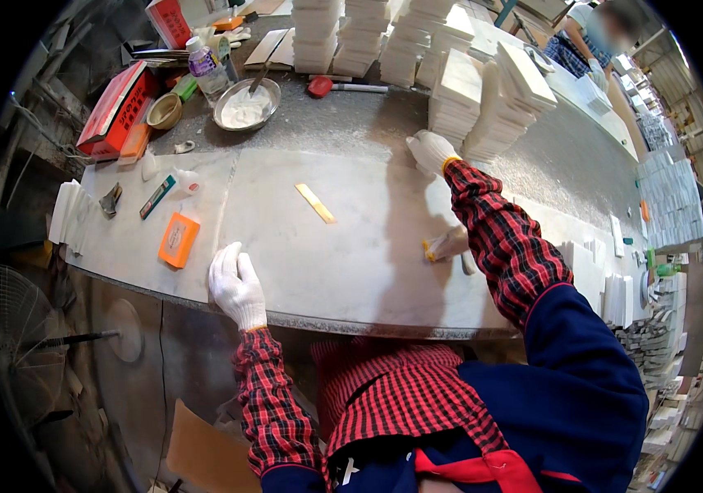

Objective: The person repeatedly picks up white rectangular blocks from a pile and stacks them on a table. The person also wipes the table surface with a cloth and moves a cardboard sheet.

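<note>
My left hand (236,283), in a white knit glove, rests at the front edge of the pale stone slab (285,263). Its fingers lie stretched out and nothing is in them. Reaching far out, my gloved right hand (432,153) is at the front of a stack of white tiles (455,94); how its fingers are bent is blurred, and I cannot tell whether they touch a tile. A thin yellowish strip (315,204) lies on the slab between my hands. Under my right forearm is a partly hidden pale piece with a yellow end (443,245).
An orange box (179,240) and a teal-cased tool (157,197) lie left. Behind them stand a metal bowl of white powder (246,107), a bottle (207,67) and a red box (118,111). More tile stacks (315,37) line the back. Another person (585,49) is at far right.
</note>
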`<state>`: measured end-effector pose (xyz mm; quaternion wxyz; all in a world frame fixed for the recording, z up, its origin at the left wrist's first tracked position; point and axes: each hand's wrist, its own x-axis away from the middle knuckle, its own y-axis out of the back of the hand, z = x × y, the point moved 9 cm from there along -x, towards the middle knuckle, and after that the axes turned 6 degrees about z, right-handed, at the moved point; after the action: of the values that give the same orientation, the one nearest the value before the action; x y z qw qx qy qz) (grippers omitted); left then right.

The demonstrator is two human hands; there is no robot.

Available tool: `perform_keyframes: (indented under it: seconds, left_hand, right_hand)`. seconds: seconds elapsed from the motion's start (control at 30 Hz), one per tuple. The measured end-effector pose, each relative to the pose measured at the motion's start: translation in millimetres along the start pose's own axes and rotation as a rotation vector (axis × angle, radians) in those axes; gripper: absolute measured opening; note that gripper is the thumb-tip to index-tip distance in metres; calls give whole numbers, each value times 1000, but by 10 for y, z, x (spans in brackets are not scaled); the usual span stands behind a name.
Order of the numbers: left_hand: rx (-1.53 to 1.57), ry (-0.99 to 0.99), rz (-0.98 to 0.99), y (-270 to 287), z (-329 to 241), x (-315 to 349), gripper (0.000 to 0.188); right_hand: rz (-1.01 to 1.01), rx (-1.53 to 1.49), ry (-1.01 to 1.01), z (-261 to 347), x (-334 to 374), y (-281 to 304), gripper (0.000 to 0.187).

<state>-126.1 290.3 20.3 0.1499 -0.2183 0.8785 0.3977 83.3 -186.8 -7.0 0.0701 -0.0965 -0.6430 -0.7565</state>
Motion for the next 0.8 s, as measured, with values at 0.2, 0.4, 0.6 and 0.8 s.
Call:
perform_keyframes:
  seconds: [0.2, 0.4, 0.6, 0.8]
  left_hand:
    - [-81, 18, -1, 39, 7, 50, 18]
    - [-93, 19, 24, 9, 15, 29, 19]
    - [-95, 16, 10, 28, 18, 31, 18]
    - [-67, -2, -2, 15, 13, 14, 17]
  right_hand:
    - [-132, 328, 276, 539, -50, -18, 25]
    - [-281, 253, 341, 493, -24, 7, 24]
    - [-377, -135, 205, 481, 91, 129, 26]
    - [-341, -59, 351, 604, -13, 121, 29]
